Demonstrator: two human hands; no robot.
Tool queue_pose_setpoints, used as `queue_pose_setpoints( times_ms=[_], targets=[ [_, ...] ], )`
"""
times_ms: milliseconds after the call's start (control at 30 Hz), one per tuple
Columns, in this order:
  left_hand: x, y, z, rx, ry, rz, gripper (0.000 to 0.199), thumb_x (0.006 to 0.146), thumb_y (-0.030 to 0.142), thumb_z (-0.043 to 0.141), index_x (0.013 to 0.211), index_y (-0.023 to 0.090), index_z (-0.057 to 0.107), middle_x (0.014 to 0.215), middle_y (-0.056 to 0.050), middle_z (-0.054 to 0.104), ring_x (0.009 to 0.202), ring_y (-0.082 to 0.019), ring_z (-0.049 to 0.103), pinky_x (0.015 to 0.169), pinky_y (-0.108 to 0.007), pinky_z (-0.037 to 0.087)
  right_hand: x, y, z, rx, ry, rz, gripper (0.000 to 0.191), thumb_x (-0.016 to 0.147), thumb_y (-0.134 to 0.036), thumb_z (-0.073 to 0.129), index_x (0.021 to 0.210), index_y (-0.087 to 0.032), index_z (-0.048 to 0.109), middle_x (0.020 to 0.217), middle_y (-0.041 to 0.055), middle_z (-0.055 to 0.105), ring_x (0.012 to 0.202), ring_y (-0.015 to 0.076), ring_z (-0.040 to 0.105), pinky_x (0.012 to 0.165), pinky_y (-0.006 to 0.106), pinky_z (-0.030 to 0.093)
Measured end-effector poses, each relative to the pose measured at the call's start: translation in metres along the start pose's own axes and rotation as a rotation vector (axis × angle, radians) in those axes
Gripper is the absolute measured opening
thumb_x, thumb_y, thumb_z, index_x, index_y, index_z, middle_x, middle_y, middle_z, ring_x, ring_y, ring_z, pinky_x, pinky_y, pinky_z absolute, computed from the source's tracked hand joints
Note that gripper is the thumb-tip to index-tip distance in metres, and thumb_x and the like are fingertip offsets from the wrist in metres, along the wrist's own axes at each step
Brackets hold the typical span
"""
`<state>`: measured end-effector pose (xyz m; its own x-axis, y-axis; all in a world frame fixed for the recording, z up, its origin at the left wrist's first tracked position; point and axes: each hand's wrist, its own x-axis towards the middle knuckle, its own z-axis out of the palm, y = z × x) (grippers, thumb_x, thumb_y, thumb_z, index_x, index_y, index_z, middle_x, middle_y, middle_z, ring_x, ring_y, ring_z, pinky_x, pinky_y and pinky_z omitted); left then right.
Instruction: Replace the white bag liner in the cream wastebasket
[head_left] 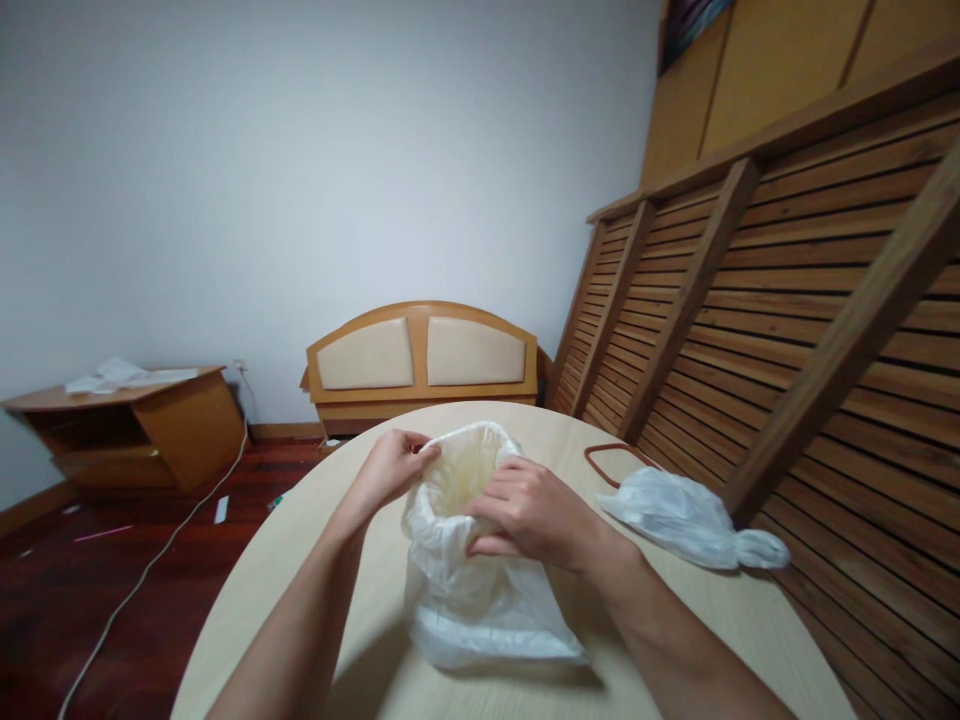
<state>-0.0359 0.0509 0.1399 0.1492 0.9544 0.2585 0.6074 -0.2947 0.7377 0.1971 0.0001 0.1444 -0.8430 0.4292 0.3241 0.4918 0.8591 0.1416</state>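
A white plastic bag stands on the round table with its mouth open toward me. Its rim looks folded outward, and the inside has a yellowish tint. Whether a container stands under the plastic, I cannot tell. At the far left of the rim, my left hand pinches the edge between thumb and fingers. My right hand is closed over the near right part of the rim, its fingers curled at the opening. Part of the mouth is hidden behind the right hand.
On the pale round table, a tied white plastic bag lies at the right beside a brown loop. Wooden slatted panels lean close on the right. A white cable crosses the floor at the left, near a low cabinet.
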Motion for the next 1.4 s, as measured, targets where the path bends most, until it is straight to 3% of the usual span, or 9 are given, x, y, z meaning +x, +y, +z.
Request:
queue_pose_setpoints(
  times_ms=[167,300,433,567,667,800,967,1267,1400],
  targets=[
    [0.002,-0.01,0.004,-0.043,-0.082,-0.037,0.045,0.073,0.054,0.057,0.063,0.012,0.069,0.052,0.003,0.044,0.052,-0.011,0.039,0.049,-0.021,0.026,-0.003,0.011,0.006,0.069,0.063,0.009,0.041,0.088,-0.056,0.069,0.101,-0.017,0.073,0.086,0.0084,0.076,0.084,0.0226,0.069,0.086,0.035,0.046],
    [0.004,-0.015,0.002,-0.066,-0.099,-0.049,0.045,0.071,0.055,0.059,0.061,0.012,0.067,0.052,0.003,0.043,0.052,-0.01,0.036,0.049,-0.021,0.025,-0.008,0.02,0.004,0.267,0.212,0.022,0.066,0.067,-0.065,0.082,0.111,-0.018,0.072,0.103,0.0084,0.075,0.105,0.0252,0.068,0.106,0.04,0.042],
    [0.004,-0.015,0.002,-0.096,-0.113,-0.063,0.048,0.069,0.058,0.06,0.061,0.011,0.067,0.053,0.003,0.044,0.052,-0.01,0.035,0.049,-0.021,0.025,-0.014,0.029,0.0,0.341,0.184,0.055,0.037,0.074,-0.05,0.085,0.098,-0.023,0.075,0.12,0.0063,0.072,0.136,0.0272,0.049,0.115,0.043,0.035],
    [0.005,-0.018,0.003,-0.125,-0.132,-0.058,0.05,0.07,0.059,0.059,0.066,0.01,0.069,0.056,0.002,0.047,0.053,-0.011,0.038,0.05,-0.021,0.028,-0.017,0.032,0.0,0.35,0.168,0.11,0.015,0.08,-0.033,0.082,0.091,-0.024,0.076,0.134,0.0063,0.065,0.141,0.0248,0.043,0.118,0.042,0.034],
    [0.006,-0.02,0.004,-0.13,-0.125,-0.05,0.051,0.071,0.06,0.06,0.067,0.011,0.07,0.057,0.002,0.048,0.055,-0.011,0.039,0.051,-0.021,0.028,-0.019,0.031,-0.004,0.402,0.141,0.147,0.02,0.08,-0.029,0.082,0.099,-0.025,0.076,0.139,0.0066,0.061,0.14,0.0245,0.045,0.118,0.043,0.034],
    [0.006,-0.019,0.003,-0.136,-0.136,-0.052,0.053,0.067,0.062,0.063,0.065,0.01,0.069,0.056,0.002,0.048,0.054,-0.011,0.037,0.05,-0.021,0.026,-0.026,0.032,-0.017,0.545,0.098,0.162,0.041,0.073,-0.042,0.087,0.109,-0.026,0.076,0.147,0.009,0.055,0.141,0.029,0.044,0.118,0.046,0.034],
    [0.005,-0.017,0.008,-0.138,-0.155,-0.069,0.05,0.066,0.058,0.064,0.067,0.009,0.073,0.054,0.002,0.048,0.053,-0.01,0.037,0.049,-0.021,0.026,-0.031,0.035,-0.024,0.63,0.036,0.169,0.034,0.078,-0.043,0.084,0.109,-0.029,0.078,0.14,0.0073,0.061,0.136,0.028,0.051,0.117,0.046,0.035],
    [0.01,-0.025,0.019,-0.106,-0.158,-0.083,0.046,0.064,0.053,0.067,0.071,0.008,0.078,0.053,0.0,0.057,0.051,-0.012,0.045,0.048,-0.022,0.029,-0.028,0.041,-0.006,0.639,0.009,0.138,0.013,0.083,-0.036,0.081,0.093,-0.028,0.081,0.123,0.004,0.07,0.131,0.0251,0.054,0.114,0.039,0.037],
    [0.013,-0.024,0.02,-0.099,-0.122,-0.06,0.046,0.064,0.05,0.076,0.087,0.01,0.079,0.077,-0.007,0.074,0.069,-0.021,0.064,0.06,-0.027,0.046,-0.028,0.041,-0.006,0.653,-0.004,0.106,0.012,0.082,-0.035,0.082,0.089,-0.026,0.08,0.113,0.0028,0.073,0.128,0.0238,0.057,0.115,0.037,0.035]
  ],
)
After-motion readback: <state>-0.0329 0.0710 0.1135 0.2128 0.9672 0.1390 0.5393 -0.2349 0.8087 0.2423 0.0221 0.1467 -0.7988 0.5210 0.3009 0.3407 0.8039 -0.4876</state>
